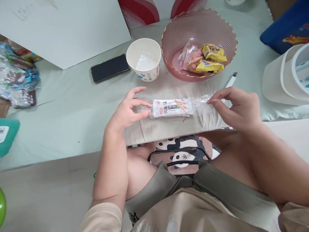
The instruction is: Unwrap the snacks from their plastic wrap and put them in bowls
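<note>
At mid-frame, below a cup (pixel 148 76) holding clear plastic (pixel 145 62) and a bowl (pixel 176 35) of yellow and pink packets (pixel 209 66), your right hand (pixel 238 108) pinches the wrap (pixel 201 101) of a white packet (pixel 172 107), your left hand (pixel 124 111) spread opposite.

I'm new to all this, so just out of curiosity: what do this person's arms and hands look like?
The left grip and right grip are ordinary human hands, with no gloves or cables visible. The left forearm and right forearm are bare. Short beige sleeves cover the upper arms.
</note>
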Available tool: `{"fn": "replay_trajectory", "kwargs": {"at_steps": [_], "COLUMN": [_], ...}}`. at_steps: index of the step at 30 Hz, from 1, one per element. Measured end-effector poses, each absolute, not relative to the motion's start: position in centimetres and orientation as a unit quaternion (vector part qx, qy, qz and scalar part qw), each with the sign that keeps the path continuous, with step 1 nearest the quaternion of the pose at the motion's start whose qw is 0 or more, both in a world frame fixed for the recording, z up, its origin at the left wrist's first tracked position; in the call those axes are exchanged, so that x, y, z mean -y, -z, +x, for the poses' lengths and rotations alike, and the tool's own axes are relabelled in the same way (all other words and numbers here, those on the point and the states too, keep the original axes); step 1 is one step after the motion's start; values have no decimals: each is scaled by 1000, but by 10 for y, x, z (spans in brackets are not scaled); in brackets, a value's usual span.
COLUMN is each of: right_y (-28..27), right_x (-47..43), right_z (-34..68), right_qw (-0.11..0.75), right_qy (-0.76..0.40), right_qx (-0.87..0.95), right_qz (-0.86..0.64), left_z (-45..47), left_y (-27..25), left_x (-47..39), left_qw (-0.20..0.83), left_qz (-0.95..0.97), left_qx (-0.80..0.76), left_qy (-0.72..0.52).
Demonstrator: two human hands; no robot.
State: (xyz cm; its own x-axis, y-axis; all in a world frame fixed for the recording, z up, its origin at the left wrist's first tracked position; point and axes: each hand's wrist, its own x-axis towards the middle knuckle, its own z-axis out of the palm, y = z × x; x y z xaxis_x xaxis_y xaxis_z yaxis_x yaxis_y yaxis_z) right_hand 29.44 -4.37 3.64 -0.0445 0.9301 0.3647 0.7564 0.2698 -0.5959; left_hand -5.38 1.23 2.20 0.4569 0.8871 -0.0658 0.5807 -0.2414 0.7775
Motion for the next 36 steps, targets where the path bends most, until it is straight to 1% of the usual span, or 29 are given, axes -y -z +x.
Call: {"fn": "replay_trajectory", "kwargs": {"at_steps": [3,5,8,11,12,13,17,19,21,23,25,27,30,32,34,36], "right_y": [-36,-37,-40,-38,-37,-36,-35,-40,-44,-45,-41,-34,-28,-31,-37,-44], "right_x": [42,41,38,29,25,22,16,21,30,38,41,40,38,41,48,58], "right_z": [288,285,283,285,285,285,278,272,268,264,260,259,260,262,265,265], "right_qw": [419,445,458,456,462,474,543,546,501,404,294,214,159,139,125,116], "right_qy": [-100,-110,-117,-50,-45,-56,-171,-162,-105,-65,-69,-74,-48,-38,-29,-34], "right_qx": [661,628,600,590,583,574,536,561,631,725,798,828,828,835,852,879], "right_qz": [-614,-628,-645,-664,-667,-665,-624,-601,-583,-553,-521,-514,-536,-531,-508,-461], "left_z": [-48,-44,-38,-35,-34,-32,-28,-29,-32,-36,-38,-37,-29,-25,-25,-30], "left_y": [-22,-18,-14,-13,-14,-14,-12,-9,-7,-8,-11,-15,-16,-13,-11,-10], "left_x": [-10,-10,-12,-15,-16,-17,-23,-26,-28,-27,-23,-17,-10,-8,-9,-10], "left_qw": [388,362,316,282,276,273,301,307,271,207,159,147,165,178,186,192], "left_qz": [781,782,764,735,721,703,594,542,515,522,564,641,767,802,801,797], "left_qx": [-468,-479,-497,-499,-502,-509,-554,-579,-604,-610,-584,-539,-489,-497,-519,-523], "left_qy": [-145,-165,-262,-364,-390,-414,-499,-526,-545,-560,-562,-527,-381,-280,-234,-233]}}
